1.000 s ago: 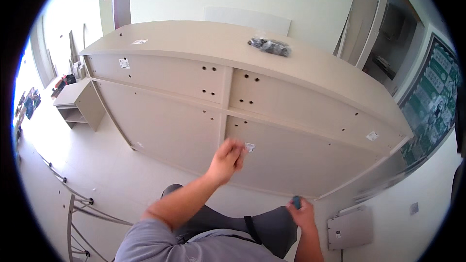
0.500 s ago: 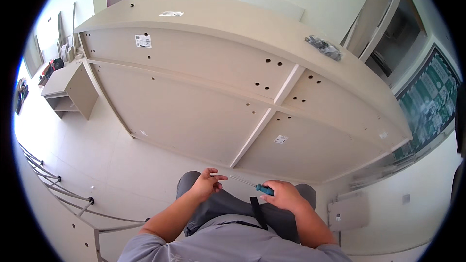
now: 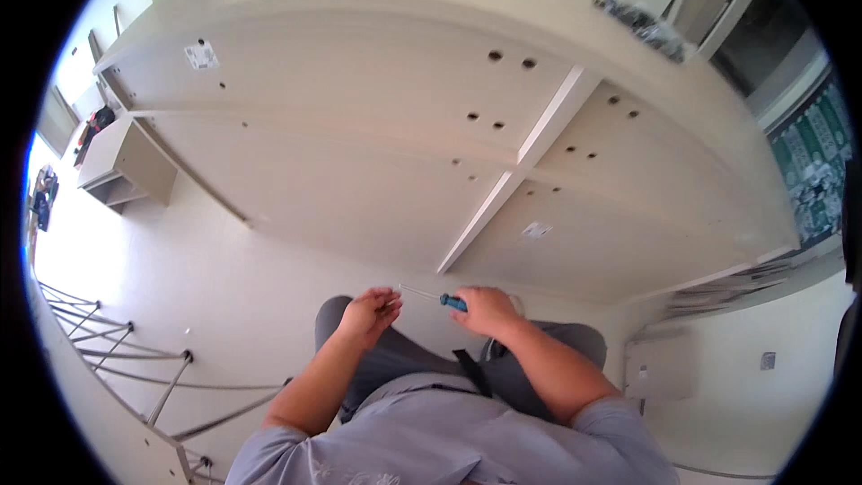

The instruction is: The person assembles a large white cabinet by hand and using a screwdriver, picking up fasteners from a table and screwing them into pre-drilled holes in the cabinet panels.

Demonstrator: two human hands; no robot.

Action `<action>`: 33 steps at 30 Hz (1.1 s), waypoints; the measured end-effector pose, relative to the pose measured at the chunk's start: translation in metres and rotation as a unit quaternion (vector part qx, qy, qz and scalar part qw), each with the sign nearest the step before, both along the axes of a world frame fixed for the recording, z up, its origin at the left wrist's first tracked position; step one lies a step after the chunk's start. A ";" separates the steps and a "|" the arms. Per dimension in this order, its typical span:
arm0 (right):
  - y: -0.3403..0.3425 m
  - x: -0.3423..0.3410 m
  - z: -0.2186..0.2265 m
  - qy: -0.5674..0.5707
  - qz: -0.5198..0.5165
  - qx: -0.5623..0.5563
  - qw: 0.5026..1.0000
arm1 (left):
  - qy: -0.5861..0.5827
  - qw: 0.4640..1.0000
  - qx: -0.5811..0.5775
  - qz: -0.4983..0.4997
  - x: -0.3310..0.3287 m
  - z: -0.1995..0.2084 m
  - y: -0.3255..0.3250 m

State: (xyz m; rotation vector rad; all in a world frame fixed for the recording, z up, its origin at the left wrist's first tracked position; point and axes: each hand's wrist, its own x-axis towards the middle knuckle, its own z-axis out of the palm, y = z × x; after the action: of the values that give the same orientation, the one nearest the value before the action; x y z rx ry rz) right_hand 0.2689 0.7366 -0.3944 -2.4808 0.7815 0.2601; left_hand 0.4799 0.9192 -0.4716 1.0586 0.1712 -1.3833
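Observation:
My right hand (image 3: 486,312) is closed round the teal handle of a screwdriver (image 3: 453,302). Its thin metal shaft points left, toward my left hand (image 3: 372,313). The left fingers are curled together at the shaft's tip; whatever they may pinch is too small to make out. Both hands are above my bent legs. In front of them stands a large beige furniture panel assembly (image 3: 359,162) with crossing rails and several drilled holes. Its lower edge lies a little beyond my hands.
A plastic bag of hardware (image 3: 642,25) rests on the assembly's top at the right. A small open cabinet (image 3: 135,162) stands at far left. Metal rods with dark joints (image 3: 162,386) lie at lower left. A flat beige panel (image 3: 664,364) is at right.
Both hands have come up and closer together, with the screwdriver tip now at my left fingers. The left fingers, spread before, have curled in. The view has tilted and shifted.

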 end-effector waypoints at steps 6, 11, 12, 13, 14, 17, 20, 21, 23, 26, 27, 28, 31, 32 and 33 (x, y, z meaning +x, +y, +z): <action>0.006 0.012 0.018 -0.059 -0.014 0.061 0.996 | 0.046 0.998 -0.044 0.013 0.009 -0.007 -0.012; 0.004 0.004 0.025 -0.081 -0.032 0.074 0.993 | 0.064 0.995 -0.078 0.018 0.011 0.014 -0.021; 0.003 0.004 0.027 -0.086 -0.026 0.070 0.993 | 0.047 0.996 -0.071 0.017 0.009 0.019 -0.023; 0.003 0.004 0.028 -0.091 -0.021 0.067 0.993 | 0.030 0.997 -0.063 0.015 0.007 0.024 -0.025; 0.002 0.004 0.029 -0.096 -0.016 0.063 0.993 | 0.014 0.998 -0.056 0.014 0.006 0.026 -0.025; -0.003 0.002 0.031 -0.110 0.010 0.067 0.992 | -0.026 0.997 -0.070 -0.017 0.006 0.014 -0.022; -0.009 -0.003 0.036 -0.113 0.011 0.052 0.992 | -0.034 0.994 -0.102 -0.021 0.005 0.018 -0.022; -0.012 -0.006 0.035 -0.113 0.013 0.058 0.992 | -0.052 0.994 -0.093 -0.036 0.005 0.018 -0.021; -0.019 -0.012 0.031 -0.113 0.017 0.069 0.991 | -0.087 0.991 -0.073 -0.065 0.006 0.021 -0.022; -0.026 -0.016 0.036 -0.091 0.061 0.042 0.993 | -0.243 0.952 0.006 -0.185 0.008 0.045 -0.021; -0.027 -0.016 0.038 -0.102 0.065 0.034 0.992 | -0.315 0.929 -0.004 -0.196 0.009 0.049 -0.019; -0.027 -0.016 0.040 -0.113 0.069 0.026 0.991 | -0.386 0.899 -0.014 -0.207 0.008 0.052 -0.017; -0.023 -0.010 0.054 -0.158 0.068 0.015 0.985 | -0.573 0.775 -0.049 -0.262 0.019 0.078 -0.018; -0.021 -0.008 0.056 -0.174 0.065 0.013 0.982 | -0.626 0.724 -0.062 -0.283 0.025 0.093 -0.021; -0.020 -0.007 0.052 -0.190 0.053 0.041 0.979 | -0.621 0.728 -0.071 -0.281 0.031 0.109 -0.024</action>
State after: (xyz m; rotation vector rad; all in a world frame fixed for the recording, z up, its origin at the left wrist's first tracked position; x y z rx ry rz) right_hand 0.2622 0.7167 -0.3427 -2.3922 0.4697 -0.1422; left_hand 0.5105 0.8953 -0.3627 1.7675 -1.3216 -0.8665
